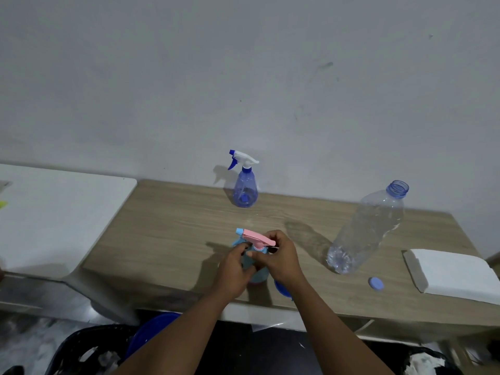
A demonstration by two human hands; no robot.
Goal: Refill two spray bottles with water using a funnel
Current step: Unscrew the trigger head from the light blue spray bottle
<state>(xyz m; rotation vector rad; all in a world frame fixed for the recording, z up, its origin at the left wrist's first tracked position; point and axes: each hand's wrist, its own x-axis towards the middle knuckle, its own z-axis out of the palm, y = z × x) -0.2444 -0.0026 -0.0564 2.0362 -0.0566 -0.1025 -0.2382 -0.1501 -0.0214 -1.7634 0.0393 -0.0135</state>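
A light-blue spray bottle (257, 272) with a pink trigger head (256, 237) stands near the table's front edge. My left hand (234, 269) grips its body. My right hand (278, 257) pinches the pink head at the neck. A second, dark-blue spray bottle (244, 190) with a white head stands upright at the back by the wall. A blue funnel (281, 290) lies mostly hidden under my right wrist. A big clear water bottle (365, 231) stands uncapped at the right, holding almost no water.
The bottle's blue cap (376, 283) lies on the wooden table (176, 226). A white folded cloth (457, 272) sits at the right edge. A white surface (59, 212) adjoins the table on the left. A blue basin (151, 331) and a dark basket (81, 350) sit below.
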